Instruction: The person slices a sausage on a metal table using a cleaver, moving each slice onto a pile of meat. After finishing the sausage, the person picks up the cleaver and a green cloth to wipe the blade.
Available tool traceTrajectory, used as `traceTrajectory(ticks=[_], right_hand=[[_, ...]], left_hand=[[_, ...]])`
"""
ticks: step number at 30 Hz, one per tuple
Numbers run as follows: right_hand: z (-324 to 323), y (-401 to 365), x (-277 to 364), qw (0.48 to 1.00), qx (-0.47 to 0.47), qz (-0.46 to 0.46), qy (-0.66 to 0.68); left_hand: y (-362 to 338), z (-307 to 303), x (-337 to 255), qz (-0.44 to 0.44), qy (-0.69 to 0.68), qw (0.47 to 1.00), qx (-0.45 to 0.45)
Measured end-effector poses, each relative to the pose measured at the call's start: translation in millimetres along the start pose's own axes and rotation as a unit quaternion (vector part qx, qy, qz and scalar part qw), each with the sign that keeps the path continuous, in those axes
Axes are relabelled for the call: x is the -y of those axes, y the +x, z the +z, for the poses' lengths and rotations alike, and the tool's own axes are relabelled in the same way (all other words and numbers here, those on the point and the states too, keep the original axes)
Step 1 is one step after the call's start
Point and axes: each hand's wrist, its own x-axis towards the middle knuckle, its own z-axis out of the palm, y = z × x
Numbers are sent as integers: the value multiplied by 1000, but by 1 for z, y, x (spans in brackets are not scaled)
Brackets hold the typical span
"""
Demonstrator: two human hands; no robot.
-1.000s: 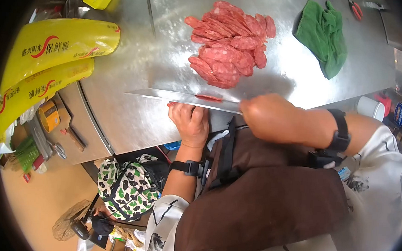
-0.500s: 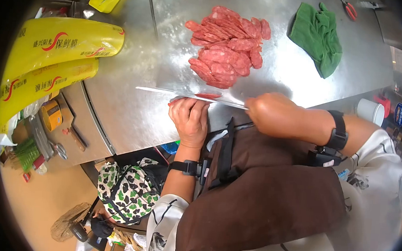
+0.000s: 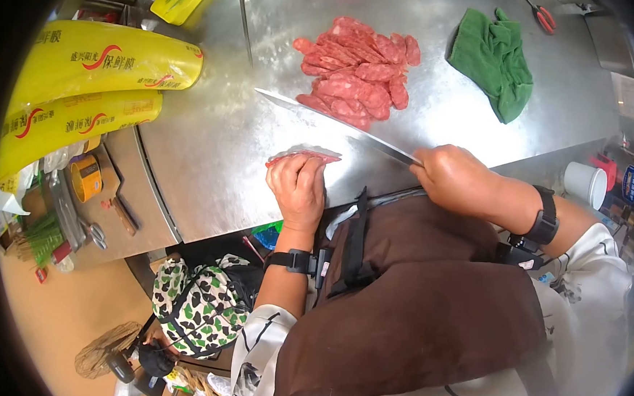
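Observation:
My right hand [image 3: 454,179] grips the handle of a long knife [image 3: 364,143], its blade slanting up to the left over the metal table [image 3: 210,162]. The blade's middle passes by the lower edge of a pile of sliced sausage [image 3: 358,66], red with pale flecks. With curled fingers, my left hand [image 3: 297,186] holds a piece of sausage [image 3: 327,156] down on the metal; most of it is hidden under the fingers. A gap separates the blade from this piece.
A green cloth [image 3: 493,63] lies right of the pile, with red-handled scissors [image 3: 544,19] beyond. Yellow rolls of cling film [image 3: 115,58] are at the left, near a wooden-handled cleaver [image 3: 119,204]. A white bucket [image 3: 585,183] stands at the right. A patterned backpack [image 3: 198,307] sits below the table.
The knife has moved up and right, away from my left hand towards the pile, and its blade is more slanted. My left hand stays about where it was on the sausage.

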Motion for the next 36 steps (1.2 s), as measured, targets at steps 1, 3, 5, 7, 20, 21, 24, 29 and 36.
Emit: traceTrajectory(ticks=[1,3,5,7,20,21,24,29,36], right_hand=[[-1,-1,0,1000,-5,5,5],[-1,-6,3,1000,-1,-24,-8],[-2,-10,8,999,8,-51,-14],[-6,-15,15,997,16,-70,-12],[-19,-30,25,991,100,-62,-62],[-20,-30,26,991,107,-60,-59],[-22,-27,28,990,120,-52,-57],[-21,-14,27,990,127,-61,-18],[-7,18,28,987,117,-112,9]], left_hand=[[-1,0,0,0,1,1000,2],[2,-1,-2,1,-1,1000,-8],[1,0,-1,0,-1,1000,-18],[-3,2,1,2,-2,1000,-27],[-10,3,4,-22,0,999,24],[-10,3,3,-24,-4,999,23],[-11,4,6,-10,-9,1000,19],[-13,4,12,23,-7,1000,18],[-6,2,2,-26,-18,999,26]])
